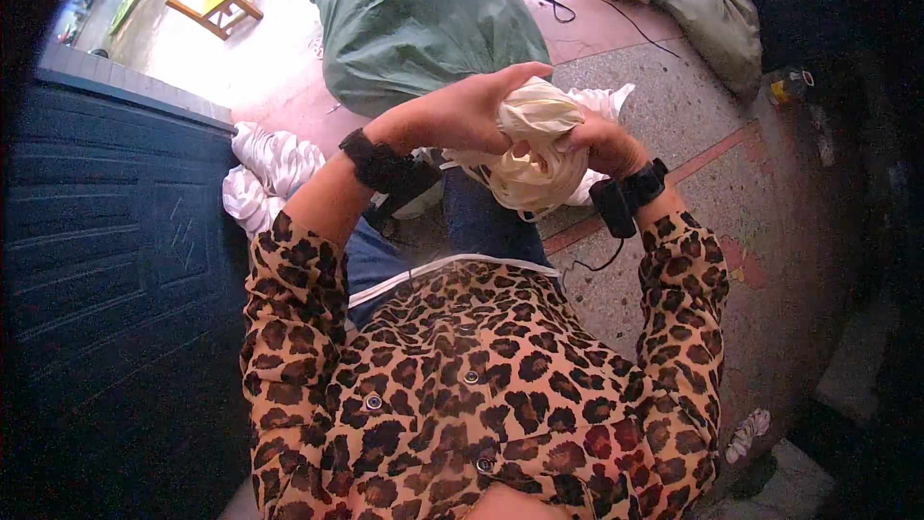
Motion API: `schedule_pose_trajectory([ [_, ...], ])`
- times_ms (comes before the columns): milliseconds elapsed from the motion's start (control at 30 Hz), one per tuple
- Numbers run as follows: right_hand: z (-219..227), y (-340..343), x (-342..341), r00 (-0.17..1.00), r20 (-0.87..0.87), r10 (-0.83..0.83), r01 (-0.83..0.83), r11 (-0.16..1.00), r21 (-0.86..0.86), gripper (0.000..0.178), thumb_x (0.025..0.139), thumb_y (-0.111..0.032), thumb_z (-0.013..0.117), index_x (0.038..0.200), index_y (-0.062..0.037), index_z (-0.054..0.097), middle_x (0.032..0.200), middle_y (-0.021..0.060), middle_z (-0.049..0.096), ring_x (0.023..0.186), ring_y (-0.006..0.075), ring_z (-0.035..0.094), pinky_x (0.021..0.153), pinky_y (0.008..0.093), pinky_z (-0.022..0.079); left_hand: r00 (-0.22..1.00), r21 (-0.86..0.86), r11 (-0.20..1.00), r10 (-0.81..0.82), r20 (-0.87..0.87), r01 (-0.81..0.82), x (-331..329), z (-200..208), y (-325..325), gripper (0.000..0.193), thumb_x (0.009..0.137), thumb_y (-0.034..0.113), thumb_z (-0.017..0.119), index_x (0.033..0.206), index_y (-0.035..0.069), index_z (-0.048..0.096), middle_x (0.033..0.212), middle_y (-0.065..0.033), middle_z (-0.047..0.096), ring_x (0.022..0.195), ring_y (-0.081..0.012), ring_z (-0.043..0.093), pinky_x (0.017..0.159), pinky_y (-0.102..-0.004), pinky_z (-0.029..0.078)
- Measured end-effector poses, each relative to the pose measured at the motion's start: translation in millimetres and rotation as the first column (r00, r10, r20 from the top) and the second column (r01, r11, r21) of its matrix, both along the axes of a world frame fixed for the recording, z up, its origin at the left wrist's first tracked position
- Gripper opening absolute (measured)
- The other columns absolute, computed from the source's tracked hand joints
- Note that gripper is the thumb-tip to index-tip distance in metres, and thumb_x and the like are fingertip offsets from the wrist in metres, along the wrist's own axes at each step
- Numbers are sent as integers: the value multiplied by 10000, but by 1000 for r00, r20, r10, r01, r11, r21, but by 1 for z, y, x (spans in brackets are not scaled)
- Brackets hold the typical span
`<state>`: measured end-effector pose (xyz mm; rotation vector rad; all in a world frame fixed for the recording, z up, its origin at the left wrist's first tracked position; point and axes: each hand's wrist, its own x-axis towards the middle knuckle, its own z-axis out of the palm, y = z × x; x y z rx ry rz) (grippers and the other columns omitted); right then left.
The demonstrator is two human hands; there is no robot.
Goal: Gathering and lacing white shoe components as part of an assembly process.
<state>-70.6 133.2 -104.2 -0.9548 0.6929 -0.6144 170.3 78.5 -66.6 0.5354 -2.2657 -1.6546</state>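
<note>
In front of my lap is a bundle of cream fabric strips (534, 169), bunched and folded over itself. My left hand (472, 111) is closed round its left side, the thumb stretched out along the top and some fingertips hidden in the folds. On the opposite side my right hand (611, 143) grips the same bundle, its fingers curled into the cloth. More white cloth (606, 99) shows just beyond my right hand. Both wrists wear black bands, and a cable hangs from the device on the right one.
A big green sack (423, 19) stands right ahead. White twisted cloth bundles (274, 169) lie on the left beside a dark blue door (115, 231). A yellow wooden stool (221, 2) stands at the far left. Far right are a grey sack (712, 24) and a black cord (616, 10) on the floor.
</note>
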Motion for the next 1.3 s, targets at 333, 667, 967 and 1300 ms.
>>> schedule_pose_trajectory([
  [333, -6, 16, 10, 999, 40, 28, -33, 990, 140, 768, 658, -109, 700, 1374, -20, 440, 1200, 100, 611, 1021, 205, 625, 905, 350, 511, 999, -87, 995, -47, -7, 46, 3, -3, -3, 954, 700, -35, 702, 1521, 121, 242, 1271, -105, 587, 1148, -168, 541, 1011, -316, 435],
  [667, 12, 19, 22, 946, -269, -181, 114, 962, -248, 845, 617, -68, 703, 1400, 0, 392, 1251, 126, 593, 1138, 220, 596, 987, 351, 469, 956, 170, 980, 146, -256, -105, 18, -15, -4, 896, 773, 54, 791, 1498, 102, 267, 1170, -108, 640, 1067, -127, 567, 926, -299, 475],
  [967, 15, 31, 13, 906, 115, -407, 412, 911, -26, 701, 683, -346, 599, 1251, 45, 471, 964, 153, 640, 827, 252, 642, 855, 372, 520, 843, -536, 652, 440, -309, -536, 16, -41, -2, 635, 702, 204, 816, 1253, 66, 533, 1030, -141, 643, 973, -363, 575, 886, -437, 471],
  [1300, -2, 47, -12, 870, 314, -379, 384, 922, 49, 678, 727, -424, 585, 1222, 27, 482, 914, 130, 653, 786, 262, 632, 760, 394, 534, 890, -243, 899, 260, -375, -365, -11, -29, 48, 168, 846, 77, 592, 1000, 39, 649, 823, -184, 659, 760, -349, 652, 713, -438, 512],
])
